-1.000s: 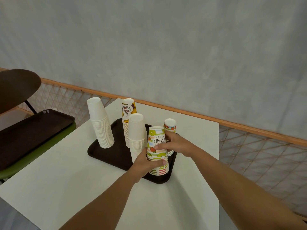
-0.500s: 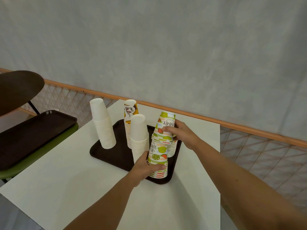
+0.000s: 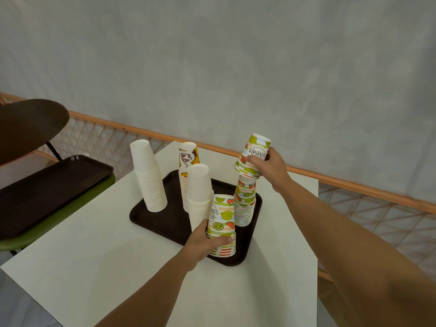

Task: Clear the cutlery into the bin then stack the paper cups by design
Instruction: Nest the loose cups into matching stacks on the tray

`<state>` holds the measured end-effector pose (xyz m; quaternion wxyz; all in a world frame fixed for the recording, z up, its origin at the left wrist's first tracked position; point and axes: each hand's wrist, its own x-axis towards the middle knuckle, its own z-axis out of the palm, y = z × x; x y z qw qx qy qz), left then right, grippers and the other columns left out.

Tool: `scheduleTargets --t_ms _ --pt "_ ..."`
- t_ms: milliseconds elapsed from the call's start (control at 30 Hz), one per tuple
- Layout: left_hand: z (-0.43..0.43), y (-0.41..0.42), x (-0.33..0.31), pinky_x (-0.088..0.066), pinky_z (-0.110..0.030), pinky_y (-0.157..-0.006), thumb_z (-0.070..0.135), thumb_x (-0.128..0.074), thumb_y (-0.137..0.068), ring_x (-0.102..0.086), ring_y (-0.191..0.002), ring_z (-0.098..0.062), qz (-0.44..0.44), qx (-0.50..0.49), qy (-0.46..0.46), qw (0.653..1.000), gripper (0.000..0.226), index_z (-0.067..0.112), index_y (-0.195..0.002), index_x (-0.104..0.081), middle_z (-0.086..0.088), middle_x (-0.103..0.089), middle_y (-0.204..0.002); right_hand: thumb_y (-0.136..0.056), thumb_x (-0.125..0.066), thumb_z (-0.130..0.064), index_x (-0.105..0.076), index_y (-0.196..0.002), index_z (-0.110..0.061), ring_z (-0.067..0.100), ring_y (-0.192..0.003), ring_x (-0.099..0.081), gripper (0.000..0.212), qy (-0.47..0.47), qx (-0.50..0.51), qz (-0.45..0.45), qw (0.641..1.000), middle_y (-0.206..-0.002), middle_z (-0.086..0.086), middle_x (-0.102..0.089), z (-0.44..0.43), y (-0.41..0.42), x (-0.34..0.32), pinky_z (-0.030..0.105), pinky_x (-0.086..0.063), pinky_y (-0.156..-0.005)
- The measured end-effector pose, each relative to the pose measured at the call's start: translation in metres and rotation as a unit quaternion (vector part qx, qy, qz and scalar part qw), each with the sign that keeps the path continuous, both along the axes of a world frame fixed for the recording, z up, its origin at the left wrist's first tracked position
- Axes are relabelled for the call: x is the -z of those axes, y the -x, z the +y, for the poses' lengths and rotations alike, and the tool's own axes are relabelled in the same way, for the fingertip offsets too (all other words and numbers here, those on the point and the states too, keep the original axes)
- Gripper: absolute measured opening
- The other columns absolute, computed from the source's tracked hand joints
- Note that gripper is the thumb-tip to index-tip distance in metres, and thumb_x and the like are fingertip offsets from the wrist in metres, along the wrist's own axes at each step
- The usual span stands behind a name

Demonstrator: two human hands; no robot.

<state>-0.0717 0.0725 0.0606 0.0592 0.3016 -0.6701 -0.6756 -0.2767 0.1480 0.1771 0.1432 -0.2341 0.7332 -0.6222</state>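
A pale grey wall (image 3: 236, 55) fills the upper half of the view; below it a square white table (image 3: 94, 267) stands by an orange rail with diamond wire mesh (image 3: 354, 187). At the left, a green seat (image 3: 59, 220) carries a spare dark brown tray (image 3: 47, 190).

On the table lies a dark brown rectangular tray (image 3: 165, 223) holding stacks of upside-down paper cups. A tall plain white stack (image 3: 151, 180) stands at its far left corner; whether on the tray or just beside it I cannot tell. A yellow and brown printed stack (image 3: 186, 161) stands at the back, and a second plain white stack (image 3: 199, 197) stands just in front of it. At the right is a tall fruit-print stack (image 3: 245, 204) with limes and red slices; a shorter fruit-print stack (image 3: 223, 223) stands at the tray's near right corner.

The left hand (image 3: 207, 241) grips the shorter fruit-print stack low down, fingers and thumb curled round it. The right hand (image 3: 269, 168) holds a single fruit-print paper cup (image 3: 254, 154), fingers wrapped round its side; the cup is upside down and tilted, its rim just above the top of the tall fruit-print stack, and I cannot tell whether they touch.
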Motion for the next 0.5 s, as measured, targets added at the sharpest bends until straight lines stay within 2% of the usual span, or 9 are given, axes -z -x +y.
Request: scheduleTargets --t_ms 167,367,500 --pt "-0.001 0.003 -0.003 -0.045 -0.036 -0.1 0.019 -0.078 -0.073 -0.057 -0.113 -0.016 0.003 -0.002 -0.005 1.0 0.058 0.026 -0.122 -0.049 0.003 -0.062 -0.12 -0.074 -0.078 -0.019 -0.049 -0.12 -0.007 0.017 -0.095 -0.058 0.055 -0.049 0.015 0.061 0.997 -0.11 0.005 -0.06 -0.004 0.0 0.021 0.032 -0.051 -0.08" --pt "-0.002 0.005 -0.006 -0.044 -0.032 -0.096 0.018 -0.077 -0.074 -0.057 -0.111 -0.014 0.011 -0.005 -0.01 1.0 0.057 0.028 -0.122 -0.047 0.004 -0.061 -0.12 -0.076 -0.077 -0.021 -0.044 -0.126 -0.008 0.027 -0.113 -0.056 0.062 -0.121 -0.001 0.082 0.989 -0.123 0.012 -0.057 -0.006 0.002 0.046 0.038 -0.05 -0.091" --pt "-0.001 0.006 -0.008 -0.045 -0.031 -0.095 0.016 -0.076 -0.075 -0.057 -0.11 -0.014 0.02 -0.001 -0.015 1.0 0.055 0.027 -0.121 -0.048 0.004 -0.061 -0.118 -0.077 -0.076 -0.026 -0.031 -0.14 -0.009 0.03 -0.127 -0.045 0.079 -0.168 -0.012 0.08 0.983 -0.138 0.014 -0.043 -0.001 0.004 0.049 0.041 -0.043 -0.1"
